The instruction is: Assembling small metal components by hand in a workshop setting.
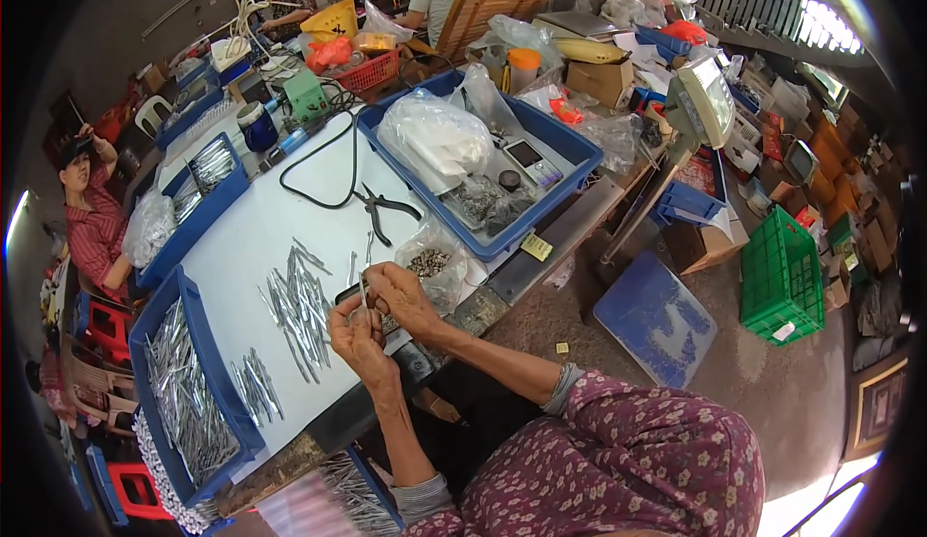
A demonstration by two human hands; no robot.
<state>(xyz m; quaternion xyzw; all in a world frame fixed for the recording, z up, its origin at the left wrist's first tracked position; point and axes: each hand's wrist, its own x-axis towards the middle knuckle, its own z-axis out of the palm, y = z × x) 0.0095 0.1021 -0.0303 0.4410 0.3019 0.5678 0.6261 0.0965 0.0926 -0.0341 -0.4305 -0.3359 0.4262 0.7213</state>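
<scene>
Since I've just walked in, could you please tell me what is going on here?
The person's left hand and right hand together hold a slim silvery piece over a white worktable. Similar loose pieces lie on it, more fill a blue tray at left, and black pliers lie beyond the hands.

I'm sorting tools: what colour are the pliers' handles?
The pliers' handles are black, clearest in the head view.

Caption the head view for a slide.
Left hand and right hand hold a slim metal piece at a white worktop, near loose silvery strips and black-handled pliers.
</scene>
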